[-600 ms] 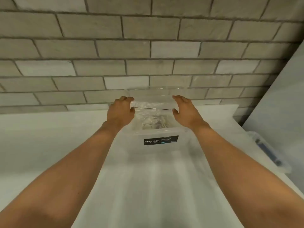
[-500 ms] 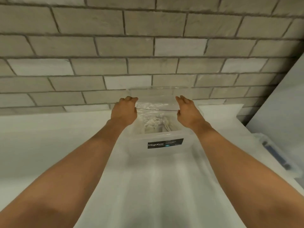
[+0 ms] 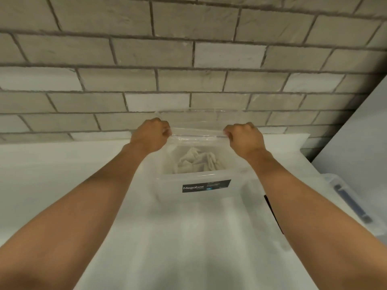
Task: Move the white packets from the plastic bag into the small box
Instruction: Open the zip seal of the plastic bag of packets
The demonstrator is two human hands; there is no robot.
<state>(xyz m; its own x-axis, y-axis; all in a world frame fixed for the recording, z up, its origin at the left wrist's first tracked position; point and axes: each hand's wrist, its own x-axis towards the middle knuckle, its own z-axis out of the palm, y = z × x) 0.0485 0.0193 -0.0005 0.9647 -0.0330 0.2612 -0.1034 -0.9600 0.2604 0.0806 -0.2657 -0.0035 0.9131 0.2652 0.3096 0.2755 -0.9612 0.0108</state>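
White table butting against brick wall. One box, one bag, packets heaped, uncountable. Both pinching bag rim: left hand, right hand.

- both arms stretched out ahead, forearms bare, converging a bit toward the hands
- left hand curled tight, pinching the plastic bag edge
- right hand same deal, level with it
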